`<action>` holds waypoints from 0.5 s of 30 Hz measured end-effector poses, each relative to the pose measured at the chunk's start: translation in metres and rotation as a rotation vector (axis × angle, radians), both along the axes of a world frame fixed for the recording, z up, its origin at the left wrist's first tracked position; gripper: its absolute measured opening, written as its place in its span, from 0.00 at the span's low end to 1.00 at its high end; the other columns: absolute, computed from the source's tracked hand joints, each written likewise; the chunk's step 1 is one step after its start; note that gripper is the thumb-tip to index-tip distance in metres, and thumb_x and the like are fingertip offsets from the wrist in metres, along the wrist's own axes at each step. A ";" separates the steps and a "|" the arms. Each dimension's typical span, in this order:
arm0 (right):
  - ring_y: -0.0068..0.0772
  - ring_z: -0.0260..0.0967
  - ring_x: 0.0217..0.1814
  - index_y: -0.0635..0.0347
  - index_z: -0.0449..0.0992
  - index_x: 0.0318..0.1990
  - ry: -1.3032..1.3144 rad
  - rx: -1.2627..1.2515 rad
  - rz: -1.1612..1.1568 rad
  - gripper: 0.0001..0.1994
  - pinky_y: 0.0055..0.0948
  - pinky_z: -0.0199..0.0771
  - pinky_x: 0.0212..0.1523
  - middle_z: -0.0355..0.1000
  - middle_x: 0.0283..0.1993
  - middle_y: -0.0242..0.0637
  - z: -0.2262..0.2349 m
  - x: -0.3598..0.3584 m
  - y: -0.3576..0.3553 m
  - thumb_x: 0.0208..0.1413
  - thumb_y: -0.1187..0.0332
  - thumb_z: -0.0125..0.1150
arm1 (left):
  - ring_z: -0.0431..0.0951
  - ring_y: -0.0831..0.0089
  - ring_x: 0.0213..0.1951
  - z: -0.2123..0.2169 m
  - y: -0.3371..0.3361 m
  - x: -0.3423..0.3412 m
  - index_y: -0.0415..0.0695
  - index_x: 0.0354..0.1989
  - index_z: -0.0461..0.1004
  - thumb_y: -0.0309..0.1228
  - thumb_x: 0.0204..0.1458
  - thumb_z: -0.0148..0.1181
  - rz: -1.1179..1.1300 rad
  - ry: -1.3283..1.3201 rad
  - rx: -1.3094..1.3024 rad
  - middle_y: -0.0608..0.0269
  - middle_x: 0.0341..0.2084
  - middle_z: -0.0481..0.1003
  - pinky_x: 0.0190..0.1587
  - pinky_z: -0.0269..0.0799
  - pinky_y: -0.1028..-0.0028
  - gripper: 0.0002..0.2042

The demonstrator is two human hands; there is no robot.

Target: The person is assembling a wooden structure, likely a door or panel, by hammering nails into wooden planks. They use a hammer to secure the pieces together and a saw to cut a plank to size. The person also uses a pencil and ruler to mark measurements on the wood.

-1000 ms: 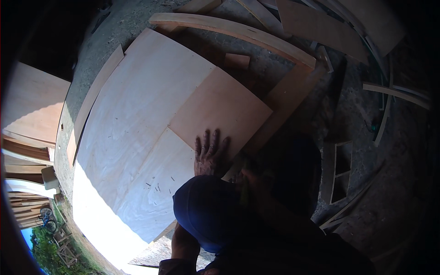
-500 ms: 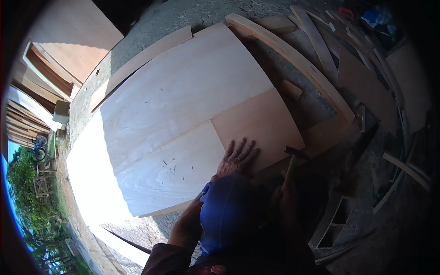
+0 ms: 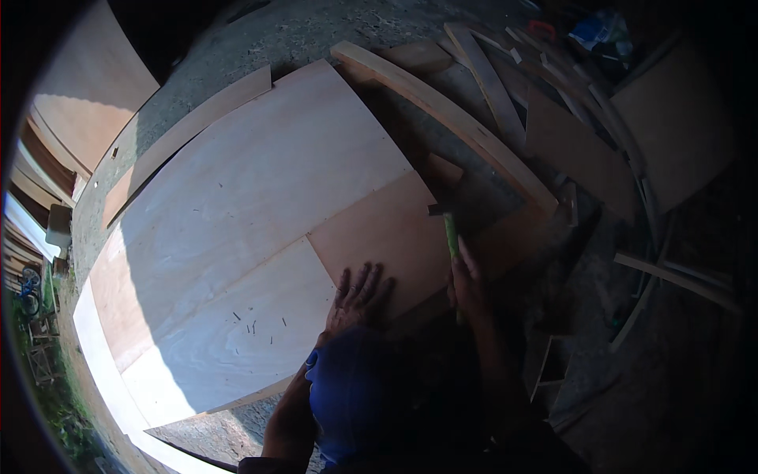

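Observation:
My left hand (image 3: 359, 299) lies flat with fingers spread on a reddish-brown plywood piece (image 3: 379, 233). This piece meets a paler plywood sheet (image 3: 245, 182) along straight seams. My right hand (image 3: 470, 284) is wrapped round the green handle of a hammer (image 3: 451, 233). The hammer's dark head is up, near the brown piece's right edge; whether it touches the wood I cannot tell. Several loose nails (image 3: 253, 325) are scattered on the pale plywood left of my left hand. Blue cloth (image 3: 347, 395) hides part of my left forearm.
A long timber beam (image 3: 450, 114) lies beyond the panel's right side. More boards and offcuts (image 3: 576, 150) are piled at the right. A narrow strip of plywood (image 3: 189, 138) runs along the far edge. Plywood sheets (image 3: 87, 79) stand at the far left.
The whole view has shifted, moving the panel left and slightly down. My right hand has carried the hammer forward and up beside the brown piece. My left hand stays flat on the wood.

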State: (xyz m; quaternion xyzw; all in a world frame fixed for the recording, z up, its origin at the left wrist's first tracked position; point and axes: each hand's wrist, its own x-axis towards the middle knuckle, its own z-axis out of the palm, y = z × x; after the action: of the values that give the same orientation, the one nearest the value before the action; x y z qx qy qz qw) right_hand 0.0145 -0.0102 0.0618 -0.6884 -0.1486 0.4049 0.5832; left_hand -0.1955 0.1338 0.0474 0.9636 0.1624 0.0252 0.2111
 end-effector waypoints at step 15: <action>0.14 0.54 0.12 0.46 0.54 0.76 -0.042 -0.271 0.261 0.26 0.21 0.58 0.12 0.60 0.22 0.23 -0.024 0.127 -0.019 0.72 0.59 0.45 | 0.48 0.54 0.76 0.004 0.006 0.001 0.49 0.69 0.63 0.47 0.46 0.71 -0.028 0.052 -0.051 0.50 0.73 0.55 0.76 0.33 0.46 0.41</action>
State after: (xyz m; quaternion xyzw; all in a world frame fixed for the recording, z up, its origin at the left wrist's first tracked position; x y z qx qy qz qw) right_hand 0.1411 -0.0288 0.0380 -0.7437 -0.1927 0.4792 0.4245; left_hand -0.1942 0.1396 0.0517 0.9604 0.1549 -0.0067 0.2316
